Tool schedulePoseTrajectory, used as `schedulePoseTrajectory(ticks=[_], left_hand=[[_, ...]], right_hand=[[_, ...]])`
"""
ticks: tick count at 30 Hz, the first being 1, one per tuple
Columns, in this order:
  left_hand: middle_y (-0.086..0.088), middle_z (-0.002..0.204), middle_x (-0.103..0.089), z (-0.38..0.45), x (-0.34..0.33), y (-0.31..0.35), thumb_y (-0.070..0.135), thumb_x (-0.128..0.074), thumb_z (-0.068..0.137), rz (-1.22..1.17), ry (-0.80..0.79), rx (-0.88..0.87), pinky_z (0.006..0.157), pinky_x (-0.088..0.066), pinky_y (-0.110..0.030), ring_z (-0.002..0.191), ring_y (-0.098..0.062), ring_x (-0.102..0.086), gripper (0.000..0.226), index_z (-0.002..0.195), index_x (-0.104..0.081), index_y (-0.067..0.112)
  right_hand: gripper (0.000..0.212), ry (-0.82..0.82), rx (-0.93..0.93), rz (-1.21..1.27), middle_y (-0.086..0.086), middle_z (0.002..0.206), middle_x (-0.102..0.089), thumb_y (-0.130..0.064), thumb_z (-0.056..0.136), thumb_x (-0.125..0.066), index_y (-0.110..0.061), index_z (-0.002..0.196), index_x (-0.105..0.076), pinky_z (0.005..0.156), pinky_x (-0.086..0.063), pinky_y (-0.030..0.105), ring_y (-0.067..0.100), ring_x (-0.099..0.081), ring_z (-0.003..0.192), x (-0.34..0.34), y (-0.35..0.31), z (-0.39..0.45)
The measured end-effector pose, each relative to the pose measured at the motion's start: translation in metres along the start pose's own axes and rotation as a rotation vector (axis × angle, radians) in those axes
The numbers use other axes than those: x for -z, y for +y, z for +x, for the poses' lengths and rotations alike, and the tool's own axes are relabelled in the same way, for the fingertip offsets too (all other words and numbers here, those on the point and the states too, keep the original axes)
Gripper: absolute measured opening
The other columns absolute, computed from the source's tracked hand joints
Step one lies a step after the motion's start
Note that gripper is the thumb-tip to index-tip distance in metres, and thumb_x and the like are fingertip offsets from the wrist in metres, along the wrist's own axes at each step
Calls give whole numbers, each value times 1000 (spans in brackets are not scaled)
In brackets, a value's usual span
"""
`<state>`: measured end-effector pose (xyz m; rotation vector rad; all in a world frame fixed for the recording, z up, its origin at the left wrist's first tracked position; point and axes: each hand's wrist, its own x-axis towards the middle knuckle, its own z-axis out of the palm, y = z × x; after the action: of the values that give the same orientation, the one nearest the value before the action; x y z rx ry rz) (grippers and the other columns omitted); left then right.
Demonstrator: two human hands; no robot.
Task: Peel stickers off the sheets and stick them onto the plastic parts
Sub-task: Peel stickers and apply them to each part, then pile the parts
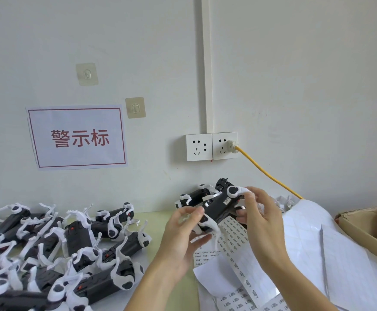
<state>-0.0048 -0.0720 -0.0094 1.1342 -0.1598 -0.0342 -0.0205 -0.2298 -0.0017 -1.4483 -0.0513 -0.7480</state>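
While looking down from the head view, I read red characters "警示标" inside a red border on the paper sign [77, 137] taped to the wall. Sticker sheets [237, 261] on the table [160, 217] carry rows of small printed labels, text too small to read; glossy white backing sheets [317, 243] with a peeled grid lie beside them. My left hand [183, 234] and right hand [261, 216] both grip one plastic part [216, 205], a black matte body with white curved arms and round joints, raised above the sheets. Left fingers curl on its lower white arm, right fingers pinch near the top white joint. Small white label shows on the black body. More parts piled [59, 250] on the left of the table. Cardboard box [362, 223] at right. Yellow cable [268, 173] plugged into wall socket [224, 145].
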Motion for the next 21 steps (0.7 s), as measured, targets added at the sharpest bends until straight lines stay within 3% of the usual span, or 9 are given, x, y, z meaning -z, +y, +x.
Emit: schedulePoseTrajectory(ticks=[2, 4, 5, 6, 10, 16, 21], left_hand=[[-11, 76, -68, 3, 3, 1, 32, -80, 64, -56, 94, -32, 57, -55, -31, 62, -24, -63, 45, 94, -58, 6], [-16, 86, -68, 5, 6, 1, 35, -77, 71, -93, 144, -52, 75, -59, -43, 75, -29, -64, 51, 105, -61, 0], [-21, 93, -67, 5, 7, 1, 35, -75, 74, -113, 163, -56, 90, -54, -52, 84, -33, -63, 56, 112, -61, -4], [-24, 99, -65, 5, 8, 1, 36, -74, 77, -131, 179, -63, 94, -50, -55, 91, -36, -60, 59, 116, -61, -6], [-19, 86, -65, 8, 9, 0, 35, -71, 75, -174, 222, -95, 64, -41, -37, 84, -34, -55, 39, 98, -71, 4], [-19, 91, -67, 9, 8, 0, 31, -68, 75, -207, 260, -110, 64, -37, -36, 90, -34, -54, 45, 105, -69, -2], [-12, 93, -74, 7, 11, 0, 37, -71, 74, -157, 192, -131, 65, -53, -29, 78, -23, -67, 46, 106, -75, 4]], right_hand=[[15, -85, -31, -3, 0, 111, -63, -31, 102, -49, -30, 97, -62, 81, -57, 39, 14, -69, 93, 0, -1, -2], [15, -186, -72, -11, 1, 112, -63, -31, 102, -48, -25, 92, -57, 86, -56, 43, 13, -67, 100, 0, -2, -4], [16, -235, -92, 0, 3, 110, -63, -34, 102, -48, -23, 91, -55, 88, -55, 44, 13, -66, 102, 0, -2, -5], [19, -277, -110, 15, 4, 107, -63, -38, 100, -49, -22, 90, -52, 89, -53, 45, 14, -65, 103, 1, -3, -6], [17, -346, -137, 24, 0, 102, -59, -37, 102, -50, -21, 95, -50, 95, -51, 51, 13, -66, 102, 1, -6, -9], [17, -336, -78, 28, -3, 115, -61, -41, 99, -52, -32, 113, -51, 90, -51, 44, 12, -69, 97, 0, -5, -6], [29, -333, -116, 37, -8, 118, -64, -36, 107, -34, -51, 118, -57, 92, -51, 46, 25, -67, 99, 1, 0, -3]])
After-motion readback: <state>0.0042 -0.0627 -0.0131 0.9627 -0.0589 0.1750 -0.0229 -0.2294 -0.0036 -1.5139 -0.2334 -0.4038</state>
